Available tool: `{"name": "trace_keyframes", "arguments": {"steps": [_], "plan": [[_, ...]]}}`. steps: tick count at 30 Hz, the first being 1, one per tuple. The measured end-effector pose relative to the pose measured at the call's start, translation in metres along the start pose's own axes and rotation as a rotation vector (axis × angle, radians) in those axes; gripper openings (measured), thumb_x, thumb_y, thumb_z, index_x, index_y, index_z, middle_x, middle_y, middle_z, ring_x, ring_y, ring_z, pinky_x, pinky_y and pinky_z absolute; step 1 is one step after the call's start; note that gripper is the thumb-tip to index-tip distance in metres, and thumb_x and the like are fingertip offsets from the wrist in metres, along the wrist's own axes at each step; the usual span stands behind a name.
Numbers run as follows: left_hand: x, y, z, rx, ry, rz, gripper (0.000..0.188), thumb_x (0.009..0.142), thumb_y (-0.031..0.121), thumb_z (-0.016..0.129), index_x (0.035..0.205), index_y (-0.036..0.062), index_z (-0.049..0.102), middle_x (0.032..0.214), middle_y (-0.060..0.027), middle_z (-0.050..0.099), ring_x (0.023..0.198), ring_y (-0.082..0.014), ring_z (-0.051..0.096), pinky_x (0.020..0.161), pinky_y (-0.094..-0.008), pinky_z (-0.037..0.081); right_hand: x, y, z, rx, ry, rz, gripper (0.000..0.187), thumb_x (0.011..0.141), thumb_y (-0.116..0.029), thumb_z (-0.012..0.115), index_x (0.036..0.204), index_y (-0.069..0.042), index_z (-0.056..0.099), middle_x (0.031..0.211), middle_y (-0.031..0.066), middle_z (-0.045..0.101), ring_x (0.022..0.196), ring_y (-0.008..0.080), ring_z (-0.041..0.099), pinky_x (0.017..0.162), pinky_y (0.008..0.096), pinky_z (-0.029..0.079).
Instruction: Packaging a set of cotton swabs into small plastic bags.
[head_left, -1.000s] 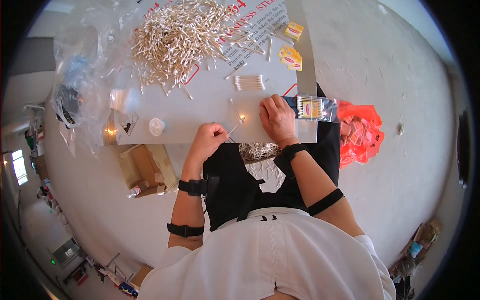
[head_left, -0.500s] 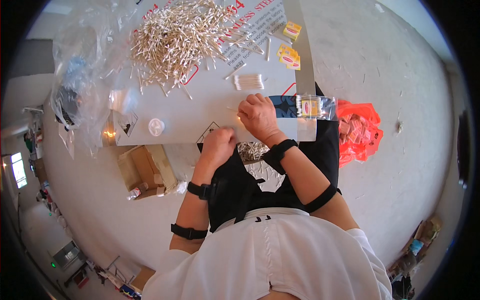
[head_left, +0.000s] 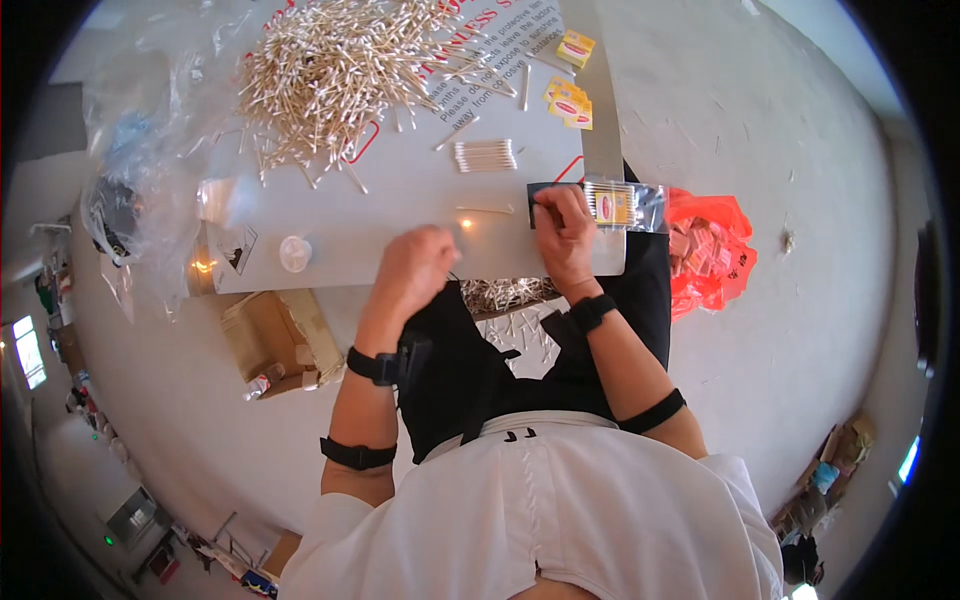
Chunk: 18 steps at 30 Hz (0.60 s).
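My right hand (head_left: 567,235), fingers curled and pinched, rests over the edge of a dark blue pad (head_left: 537,216); anything in its fingertips is hidden. Beside it lies a clear plastic bag (head_left: 650,212) holding cotton swabs and a yellow card (head_left: 612,207), jutting past the table's right edge. My left hand (head_left: 415,268) hovers at the table's near edge, closed and slightly blurred, its contents hidden. One loose cotton swab (head_left: 486,209) lies between the hands. Farther off is a neat row of cotton swabs (head_left: 486,155).
A large swab heap (head_left: 335,80) covers the far left of the table. Yellow cards (head_left: 570,103) and a yellow stack (head_left: 575,48) sit at the right edge. A round white tub (head_left: 295,253) stands at left. A cardboard box (head_left: 280,340) and a red bag (head_left: 710,250) are below.
My right hand has moved right to the dark blue pad and bag. My left hand has shifted left. The single swab now lies uncovered on the table.
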<state>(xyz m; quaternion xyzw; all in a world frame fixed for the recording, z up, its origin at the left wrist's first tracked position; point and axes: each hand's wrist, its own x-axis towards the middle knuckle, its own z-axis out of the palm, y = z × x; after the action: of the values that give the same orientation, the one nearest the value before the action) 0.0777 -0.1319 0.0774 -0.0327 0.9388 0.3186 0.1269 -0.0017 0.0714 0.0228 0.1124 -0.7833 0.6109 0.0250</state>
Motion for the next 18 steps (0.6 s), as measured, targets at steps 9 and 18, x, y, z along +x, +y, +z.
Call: {"name": "trace_keyframes", "arguments": {"steps": [9, 18], "plan": [[0.093, -0.006, -0.027, 0.099, 0.486, 0.074, 0.011, 0.081, 0.010, 0.066, 0.087, 0.0015, 0.060, 0.081, -0.0151, 0.063, 0.074, -0.0330, 0.063, 0.068, -0.0404, 0.050, -0.012, 0.000, -0.016, -0.201, -0.152, -0.201, 0.017, 0.070, 0.006, 0.060, 0.082, -0.005, 0.056, 0.080, 0.0112, 0.054, 0.077, 0.0332, 0.057, 0.067, 0.0416, 0.048], [0.037, 0.025, 0.027, 0.262, 0.056, 0.174, 0.003, 0.077, 0.005, 0.057, 0.078, 0.0028, 0.059, 0.084, -0.0148, 0.057, 0.086, -0.0356, 0.059, 0.072, -0.0454, 0.050, -0.011, 0.005, -0.018, -0.163, -0.106, -0.200, 0.016, 0.071, 0.006, 0.060, 0.083, -0.005, 0.057, 0.080, 0.0112, 0.055, 0.076, 0.0334, 0.057, 0.067, 0.0412, 0.048]]}}
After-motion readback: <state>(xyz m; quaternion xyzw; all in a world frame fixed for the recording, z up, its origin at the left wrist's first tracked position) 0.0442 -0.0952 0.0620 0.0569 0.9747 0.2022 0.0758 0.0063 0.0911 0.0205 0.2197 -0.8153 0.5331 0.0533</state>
